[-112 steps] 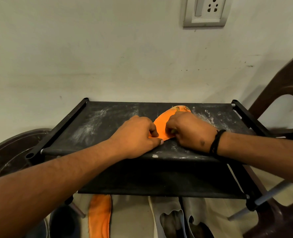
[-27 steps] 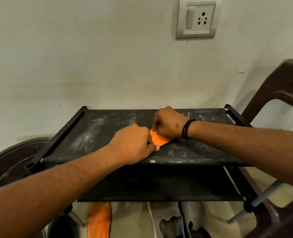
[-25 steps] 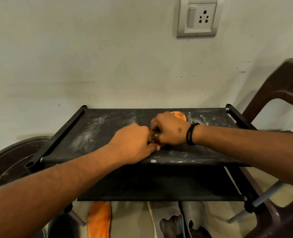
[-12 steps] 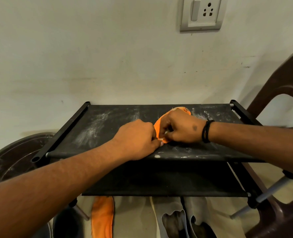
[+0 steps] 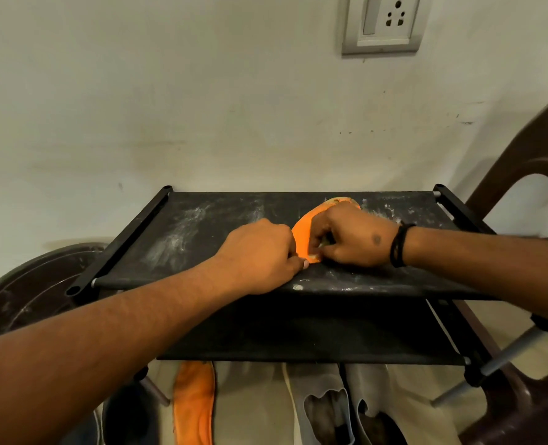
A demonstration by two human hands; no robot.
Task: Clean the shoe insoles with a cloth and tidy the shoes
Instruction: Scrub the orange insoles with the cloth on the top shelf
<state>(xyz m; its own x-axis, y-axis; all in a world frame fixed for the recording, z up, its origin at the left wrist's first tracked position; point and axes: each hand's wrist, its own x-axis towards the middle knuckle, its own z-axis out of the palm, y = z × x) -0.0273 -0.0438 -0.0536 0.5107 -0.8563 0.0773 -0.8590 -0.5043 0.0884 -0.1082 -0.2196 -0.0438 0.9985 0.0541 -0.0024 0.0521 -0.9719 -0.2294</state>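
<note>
Off-white scuffed wall behind, switch-and-socket plate top right, no readable writing on it or anywhere else. Black fabric-topped rack shelf against the wall, white dust smears on it. Orange insole lies on the top shelf right of centre, toe toward the back edge, heel near the front edge. Left hand has its fingers curled, pinching the insole's heel end. Right hand, black wrist band, is curled on the insole; something pale is tucked under its fingers, can't tell what. Second orange insole and grey shoes on the floor below. Brown plastic chair at right.
</note>
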